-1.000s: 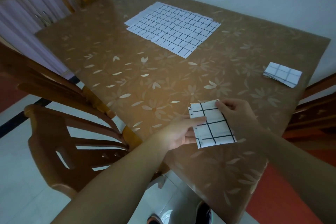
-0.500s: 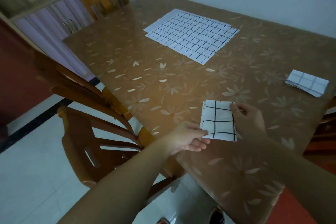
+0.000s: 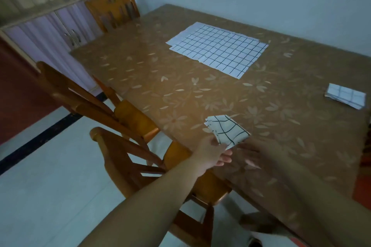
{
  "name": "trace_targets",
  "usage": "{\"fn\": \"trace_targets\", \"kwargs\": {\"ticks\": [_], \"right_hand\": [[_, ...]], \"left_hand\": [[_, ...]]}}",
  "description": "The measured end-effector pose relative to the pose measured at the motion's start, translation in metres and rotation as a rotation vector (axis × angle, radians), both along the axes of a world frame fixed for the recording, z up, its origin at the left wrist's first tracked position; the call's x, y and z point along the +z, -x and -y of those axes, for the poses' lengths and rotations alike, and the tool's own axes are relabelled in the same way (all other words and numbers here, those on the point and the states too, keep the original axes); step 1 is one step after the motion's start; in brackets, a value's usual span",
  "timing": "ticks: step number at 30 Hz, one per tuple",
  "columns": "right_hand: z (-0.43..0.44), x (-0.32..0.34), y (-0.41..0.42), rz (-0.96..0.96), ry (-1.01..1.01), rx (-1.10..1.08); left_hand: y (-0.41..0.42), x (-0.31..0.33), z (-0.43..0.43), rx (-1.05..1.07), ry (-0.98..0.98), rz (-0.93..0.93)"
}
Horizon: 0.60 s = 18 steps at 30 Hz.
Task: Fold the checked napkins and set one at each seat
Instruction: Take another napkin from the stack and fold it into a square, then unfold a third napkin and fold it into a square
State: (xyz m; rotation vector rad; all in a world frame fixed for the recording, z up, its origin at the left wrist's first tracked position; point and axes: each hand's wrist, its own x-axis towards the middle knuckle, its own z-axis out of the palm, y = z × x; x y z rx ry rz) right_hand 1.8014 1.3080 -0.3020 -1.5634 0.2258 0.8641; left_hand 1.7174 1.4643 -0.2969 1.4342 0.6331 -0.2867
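Note:
A folded checked napkin sits at the near edge of the brown flowered table, turned so one corner points toward me. My left hand pinches its near corner. My right hand is blurred just right of and below the napkin, fingers spread and holding nothing. A stack of unfolded checked napkins lies flat at the far middle of the table. A second folded napkin rests by the table's right edge.
A wooden chair stands pushed against the table's left side, right under my left arm. Another chair is at the far end. A cabinet with pale doors lines the left wall. The floor is light tile.
The folded napkin has turned and shifted toward the table's near edge in my left hand. My right hand has come off it. My view has swung left and closer.

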Motion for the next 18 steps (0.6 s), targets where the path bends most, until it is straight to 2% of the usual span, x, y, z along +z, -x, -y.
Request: {"fn": "trace_targets", "kwargs": {"ticks": [3,6,9,11,15,18], "right_hand": [[-0.018,0.001,0.012,0.002,-0.054,-0.047],[-0.031,-0.005,0.011,0.177,0.080,-0.072],[-0.042,-0.020,-0.015,0.207,0.138,-0.119],[-0.045,-0.031,-0.036,0.255,0.242,-0.088],[-0.041,-0.039,-0.055,0.281,0.439,0.056],[-0.039,-0.034,-0.060,0.333,0.559,0.096]], "left_hand": [[-0.004,0.000,-0.010,-0.003,-0.024,0.023],[-0.013,-0.002,-0.016,-0.035,-0.036,-0.018],[-0.024,-0.007,-0.024,-0.113,-0.030,-0.105],[-0.026,-0.008,-0.031,-0.131,-0.058,-0.171],[-0.037,-0.004,-0.055,-0.250,-0.238,-0.202],[-0.055,0.007,-0.072,-0.214,-0.292,-0.199]]}}
